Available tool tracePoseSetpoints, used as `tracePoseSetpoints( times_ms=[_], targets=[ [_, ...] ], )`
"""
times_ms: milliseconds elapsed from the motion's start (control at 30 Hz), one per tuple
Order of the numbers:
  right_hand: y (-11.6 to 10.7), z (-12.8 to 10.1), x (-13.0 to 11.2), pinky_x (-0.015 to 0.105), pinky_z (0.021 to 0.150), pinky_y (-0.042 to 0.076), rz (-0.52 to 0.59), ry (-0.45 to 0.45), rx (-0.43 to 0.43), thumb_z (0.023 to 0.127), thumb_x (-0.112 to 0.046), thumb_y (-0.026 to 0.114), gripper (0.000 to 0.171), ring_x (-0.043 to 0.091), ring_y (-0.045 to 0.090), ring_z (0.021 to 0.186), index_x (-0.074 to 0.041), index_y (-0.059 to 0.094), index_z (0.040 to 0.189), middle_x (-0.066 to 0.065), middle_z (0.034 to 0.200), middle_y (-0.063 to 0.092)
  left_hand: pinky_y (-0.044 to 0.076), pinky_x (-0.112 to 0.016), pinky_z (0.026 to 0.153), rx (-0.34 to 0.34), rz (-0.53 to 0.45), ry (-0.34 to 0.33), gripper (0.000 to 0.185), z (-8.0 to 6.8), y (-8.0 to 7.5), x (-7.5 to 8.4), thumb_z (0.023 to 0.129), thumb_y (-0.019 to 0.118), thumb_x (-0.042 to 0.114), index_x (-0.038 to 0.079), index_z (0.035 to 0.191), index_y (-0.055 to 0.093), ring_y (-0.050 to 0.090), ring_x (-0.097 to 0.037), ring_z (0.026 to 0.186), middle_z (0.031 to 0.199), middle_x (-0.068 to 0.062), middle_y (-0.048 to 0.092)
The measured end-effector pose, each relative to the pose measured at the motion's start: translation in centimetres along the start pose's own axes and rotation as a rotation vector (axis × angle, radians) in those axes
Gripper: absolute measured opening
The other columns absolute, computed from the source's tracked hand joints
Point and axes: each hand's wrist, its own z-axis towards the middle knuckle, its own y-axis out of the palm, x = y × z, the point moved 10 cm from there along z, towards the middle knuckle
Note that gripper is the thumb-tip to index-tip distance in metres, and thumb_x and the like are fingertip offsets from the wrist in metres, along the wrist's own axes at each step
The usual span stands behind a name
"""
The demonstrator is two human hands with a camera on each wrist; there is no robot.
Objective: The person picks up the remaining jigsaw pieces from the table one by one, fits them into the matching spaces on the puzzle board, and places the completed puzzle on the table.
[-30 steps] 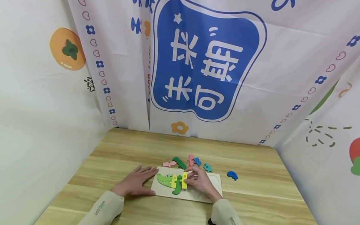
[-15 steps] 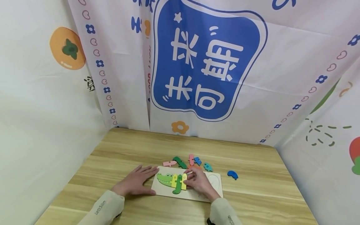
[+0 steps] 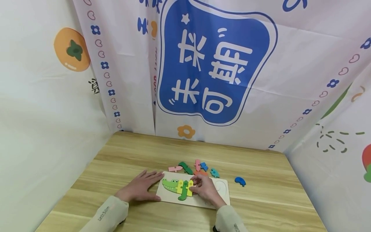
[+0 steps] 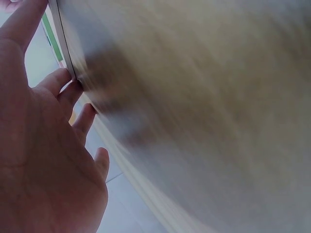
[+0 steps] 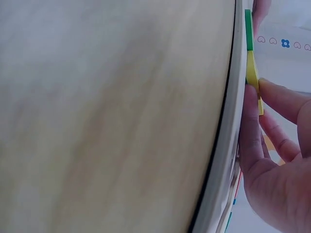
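Note:
In the head view, a pale wooden puzzle board (image 3: 198, 202) lies on the table with crocodile pieces on its left half. A light-green crocodile head (image 3: 170, 185), a yellow piece (image 3: 179, 187) and a green leg piece (image 3: 184, 192) sit side by side. My right hand (image 3: 207, 189) pinches a second yellow puzzle piece (image 3: 190, 185) between thumb and fingers, right beside the green leg piece. The right wrist view has this yellow piece (image 5: 252, 70) slightly tilted at the board's face. My left hand (image 3: 141, 187) rests at the board's left edge, fingers spread and thumb extended.
Behind the board lie loose pieces: a pale pink one (image 3: 175, 169), a dark-green one (image 3: 185, 168), a pink one (image 3: 197, 165), a blue one (image 3: 204, 166), an orange one (image 3: 201, 173) and a teal one (image 3: 214, 173). A dark-blue piece (image 3: 240, 181) lies farther right.
The pinched yellow piece has come down closer to the board, beside the green leg piece. The orange piece now shows behind my right hand. My left hand stays put.

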Motion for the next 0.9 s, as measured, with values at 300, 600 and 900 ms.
tracePoseSetpoints(
  times_ms=[300,600,900],
  targets=[
    [0.10,0.01,-0.16,0.023,0.068,0.049,-0.026,0.013,0.001,0.083,-0.008,0.086,0.034,0.016,0.056,0.081,-0.002,0.074,0.114,0.009,0.099,0.066,0.013,-0.060,0.127,0.006,0.000,0.004,0.102,-0.13,-0.01,0.14,0.084,0.063,0.080,0.023,0.163,0.034,0.032,-0.031,0.156,0.168,0.000,0.035],
    [0.25,0.05,-0.47,0.022,0.065,0.048,-0.057,0.001,0.005,0.081,-0.006,0.087,0.036,0.017,0.056,0.079,-0.001,0.075,0.115,0.006,0.090,0.065,0.013,-0.060,0.127,0.002,-0.002,-0.001,0.103,-0.18,-0.10,0.19,0.083,0.064,0.079,0.023,0.163,0.035,0.032,-0.031,0.155,0.168,0.000,0.035],
    [0.32,0.06,-0.42,0.022,0.063,0.048,-0.055,-0.009,-0.001,0.079,-0.005,0.088,0.038,0.016,0.057,0.076,0.000,0.076,0.115,0.005,0.086,0.066,0.013,-0.060,0.127,0.004,-0.003,0.003,0.102,-0.32,-0.18,0.32,0.083,0.065,0.078,0.022,0.163,0.034,0.032,-0.032,0.155,0.168,-0.001,0.036]
  ],
)
